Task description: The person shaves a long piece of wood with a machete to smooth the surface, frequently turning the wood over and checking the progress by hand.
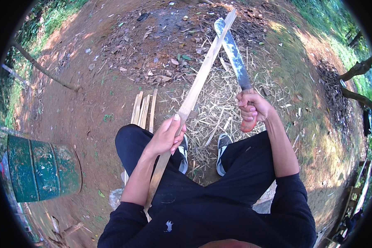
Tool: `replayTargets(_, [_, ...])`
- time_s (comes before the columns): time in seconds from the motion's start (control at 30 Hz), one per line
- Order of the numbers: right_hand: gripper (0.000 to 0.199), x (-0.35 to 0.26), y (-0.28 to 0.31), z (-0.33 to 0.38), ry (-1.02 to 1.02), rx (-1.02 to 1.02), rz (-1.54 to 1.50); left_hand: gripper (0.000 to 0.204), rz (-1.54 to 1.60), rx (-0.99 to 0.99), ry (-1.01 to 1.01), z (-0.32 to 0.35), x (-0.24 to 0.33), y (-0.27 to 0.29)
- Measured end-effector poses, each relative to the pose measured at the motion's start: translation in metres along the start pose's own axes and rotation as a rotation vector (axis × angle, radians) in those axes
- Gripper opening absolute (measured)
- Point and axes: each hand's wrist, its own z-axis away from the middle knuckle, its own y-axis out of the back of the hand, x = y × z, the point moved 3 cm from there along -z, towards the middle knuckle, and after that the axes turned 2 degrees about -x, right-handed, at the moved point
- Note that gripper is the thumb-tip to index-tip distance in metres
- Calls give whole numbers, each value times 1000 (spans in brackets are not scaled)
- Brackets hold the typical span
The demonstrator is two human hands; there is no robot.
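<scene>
My left hand (166, 135) is closed around a long, flat wooden strip (200, 78), with the thumb lying along its face. The strip slants from beside my left thigh up to the far middle of the view. In my right hand (254, 108) is a machete (234, 58), gripped by its red-ended handle (248, 125). Its blade is dark with pale smears and points away from me. Near its tip the blade passes behind the strip's far end; whether the two touch I cannot tell. My fingers cover part of the handle and of the strip.
Pale wood shavings (213, 115) litter the ground between and beyond my shoes (223, 151). Several cut strips (144, 108) lie beside my left knee. A green metal drum (43, 167) stands at the left. Dry leaves (165, 70) cover the soil ahead, and branches (357, 70) jut in at the right.
</scene>
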Motion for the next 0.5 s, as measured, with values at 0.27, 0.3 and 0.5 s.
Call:
replayTargets(0.27, [13,-12,7,1,162,592,548,49,-42,80,10,-6,0,-7])
replayTargets(0.3, [13,-11,2,1,156,529,432,49,-43,81,20,-7,-1,-5])
replayTargets(0.5, [15,-9,11,-2,165,154,80,49,-12,59,20,-2,7,-8])
